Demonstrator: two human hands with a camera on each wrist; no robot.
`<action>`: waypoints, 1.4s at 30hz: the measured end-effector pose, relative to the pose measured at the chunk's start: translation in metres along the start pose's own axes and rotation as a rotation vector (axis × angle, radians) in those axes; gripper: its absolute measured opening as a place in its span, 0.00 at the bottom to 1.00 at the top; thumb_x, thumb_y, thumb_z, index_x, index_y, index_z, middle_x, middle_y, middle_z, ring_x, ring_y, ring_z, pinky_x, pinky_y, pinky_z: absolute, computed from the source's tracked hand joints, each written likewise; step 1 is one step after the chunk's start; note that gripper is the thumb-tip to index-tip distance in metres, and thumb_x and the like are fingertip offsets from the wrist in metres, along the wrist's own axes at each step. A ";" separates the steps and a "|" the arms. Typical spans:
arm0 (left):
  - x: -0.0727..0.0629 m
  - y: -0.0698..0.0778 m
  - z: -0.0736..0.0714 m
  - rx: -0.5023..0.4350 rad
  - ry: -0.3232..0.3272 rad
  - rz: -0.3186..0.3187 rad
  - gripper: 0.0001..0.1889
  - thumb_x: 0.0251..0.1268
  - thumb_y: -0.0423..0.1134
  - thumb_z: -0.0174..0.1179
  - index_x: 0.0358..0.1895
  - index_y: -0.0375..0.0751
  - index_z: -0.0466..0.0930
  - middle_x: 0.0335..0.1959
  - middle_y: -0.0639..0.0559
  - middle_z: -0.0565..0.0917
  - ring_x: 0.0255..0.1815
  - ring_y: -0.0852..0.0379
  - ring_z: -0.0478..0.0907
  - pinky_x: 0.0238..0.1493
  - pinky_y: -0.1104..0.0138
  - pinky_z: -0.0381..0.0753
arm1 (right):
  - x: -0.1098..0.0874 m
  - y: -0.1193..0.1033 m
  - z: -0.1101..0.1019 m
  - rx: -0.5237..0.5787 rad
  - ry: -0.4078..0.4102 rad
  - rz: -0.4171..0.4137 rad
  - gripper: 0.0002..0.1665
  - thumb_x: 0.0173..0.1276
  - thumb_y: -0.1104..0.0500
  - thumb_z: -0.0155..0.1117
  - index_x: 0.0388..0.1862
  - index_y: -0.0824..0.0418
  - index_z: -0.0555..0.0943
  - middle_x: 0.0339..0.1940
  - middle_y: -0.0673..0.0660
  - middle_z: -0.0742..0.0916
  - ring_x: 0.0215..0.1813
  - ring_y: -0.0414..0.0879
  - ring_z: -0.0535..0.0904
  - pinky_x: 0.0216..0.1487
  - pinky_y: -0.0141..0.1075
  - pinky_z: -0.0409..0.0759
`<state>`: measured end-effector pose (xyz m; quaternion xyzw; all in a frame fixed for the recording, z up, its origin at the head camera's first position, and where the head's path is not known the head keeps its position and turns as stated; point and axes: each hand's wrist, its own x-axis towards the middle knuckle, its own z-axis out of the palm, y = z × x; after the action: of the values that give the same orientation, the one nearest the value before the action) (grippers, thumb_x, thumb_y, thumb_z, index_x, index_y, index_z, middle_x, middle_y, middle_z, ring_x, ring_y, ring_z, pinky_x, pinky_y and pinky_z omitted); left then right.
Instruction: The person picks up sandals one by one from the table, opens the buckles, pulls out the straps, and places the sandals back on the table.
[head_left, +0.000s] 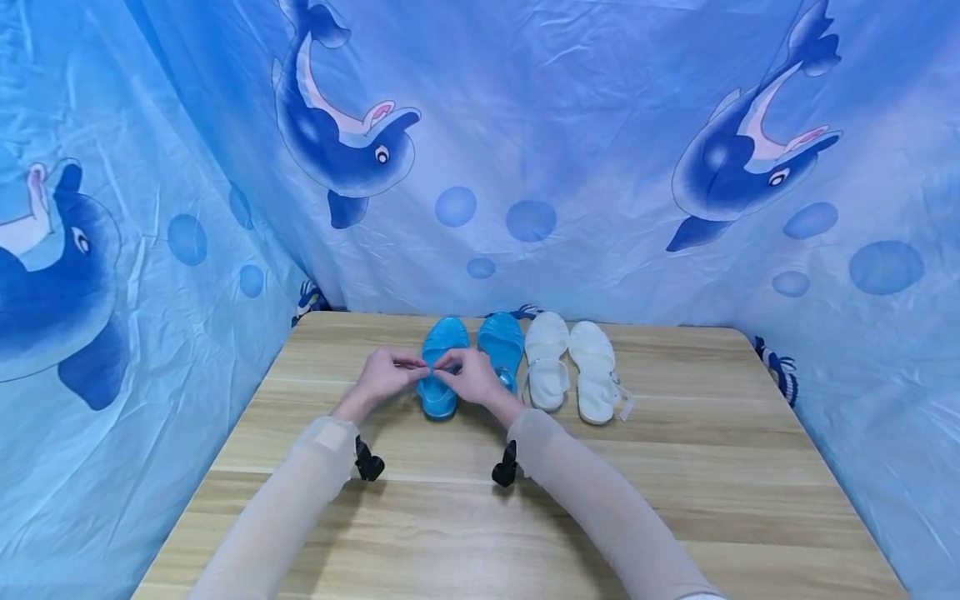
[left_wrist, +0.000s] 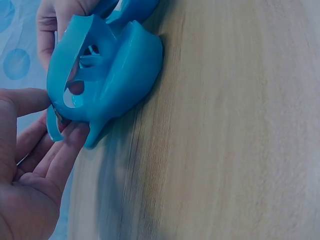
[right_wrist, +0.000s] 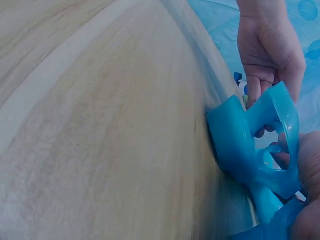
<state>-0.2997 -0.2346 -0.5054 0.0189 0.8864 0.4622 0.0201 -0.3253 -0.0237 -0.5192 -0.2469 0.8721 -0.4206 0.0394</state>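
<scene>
A blue jelly sandal [head_left: 439, 407] lies on the table, toe away from me, with both hands over its middle. My left hand [head_left: 386, 372] pinches its ankle strap [left_wrist: 62, 65] at the side; in the left wrist view the thumb and fingers meet around the strap's loose end by a small buckle. From the other side my right hand [head_left: 472, 375] pinches the same strap, its fingertips close to the left ones. In the right wrist view part of the right hand [right_wrist: 310, 170] is cut off by the frame edge. A second blue sandal [head_left: 501, 335] lies just right, partly behind the right hand.
Two white sandals, one [head_left: 547, 333] beside the blue pair and another [head_left: 592, 354] farther right, lie with straps spread. The wooden table [head_left: 450, 525] ends at a blue dolphin-print curtain [head_left: 480, 150] behind and at the sides.
</scene>
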 end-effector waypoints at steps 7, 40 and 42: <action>0.002 -0.002 0.002 0.007 0.015 -0.034 0.13 0.69 0.44 0.73 0.51 0.42 0.93 0.48 0.43 0.93 0.46 0.51 0.91 0.48 0.61 0.89 | -0.001 0.006 0.000 -0.001 0.014 0.019 0.06 0.78 0.51 0.69 0.47 0.49 0.90 0.47 0.49 0.93 0.50 0.44 0.89 0.50 0.38 0.88; 0.007 -0.001 0.003 0.019 0.012 -0.032 0.15 0.67 0.48 0.74 0.50 0.43 0.93 0.46 0.44 0.94 0.44 0.52 0.91 0.47 0.61 0.89 | 0.000 0.009 -0.002 0.129 0.058 0.011 0.12 0.78 0.50 0.68 0.53 0.52 0.90 0.50 0.51 0.94 0.53 0.46 0.89 0.53 0.40 0.87; 0.009 -0.001 0.001 0.010 -0.002 -0.043 0.15 0.68 0.48 0.73 0.51 0.43 0.92 0.48 0.44 0.94 0.46 0.51 0.91 0.49 0.61 0.89 | 0.003 0.009 -0.002 0.124 0.065 0.013 0.12 0.79 0.49 0.68 0.54 0.52 0.91 0.50 0.50 0.94 0.52 0.44 0.89 0.51 0.39 0.87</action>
<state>-0.3086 -0.2340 -0.5065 0.0002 0.8888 0.4572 0.0308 -0.3323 -0.0185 -0.5244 -0.2246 0.8467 -0.4814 0.0293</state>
